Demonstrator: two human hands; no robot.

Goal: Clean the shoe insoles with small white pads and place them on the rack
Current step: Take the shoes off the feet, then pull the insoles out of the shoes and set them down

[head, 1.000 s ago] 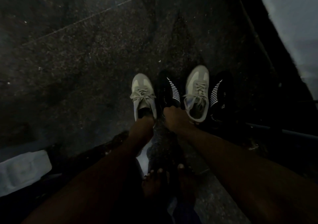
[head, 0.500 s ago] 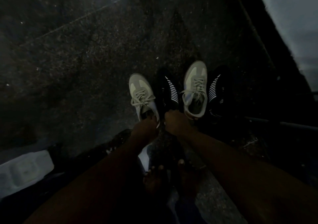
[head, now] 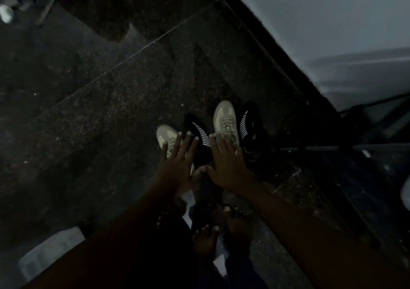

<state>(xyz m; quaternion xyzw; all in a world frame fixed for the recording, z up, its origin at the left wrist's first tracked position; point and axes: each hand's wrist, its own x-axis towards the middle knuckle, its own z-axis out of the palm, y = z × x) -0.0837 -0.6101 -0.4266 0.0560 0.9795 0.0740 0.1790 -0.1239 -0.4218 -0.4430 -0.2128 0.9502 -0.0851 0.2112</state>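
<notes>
Several shoes stand side by side on the dark floor in the dim head view. A beige laced shoe (head: 165, 134) is at the left, then a black shoe with white stripes (head: 200, 136), a second beige shoe (head: 225, 117) and a second black striped shoe (head: 250, 122). My left hand (head: 177, 162) is spread with straight fingers over the left beige shoe. My right hand (head: 226, 162) lies flat, fingers straight, over the heel end of the second beige shoe. Neither hand holds anything. No insole or white pad is visible.
My bare feet (head: 213, 233) are on the floor below the hands. A pale flat object (head: 51, 253) lies at the lower left. A light wall (head: 332, 22) runs along the upper right, with thin dark bars (head: 332, 149) at the right. A dark mass (head: 106, 4) sits at the top.
Both hands gripped the heels of the shoes before; now both have opened with fingers spread flat above the shoes. The view has tilted, showing more wall.
</notes>
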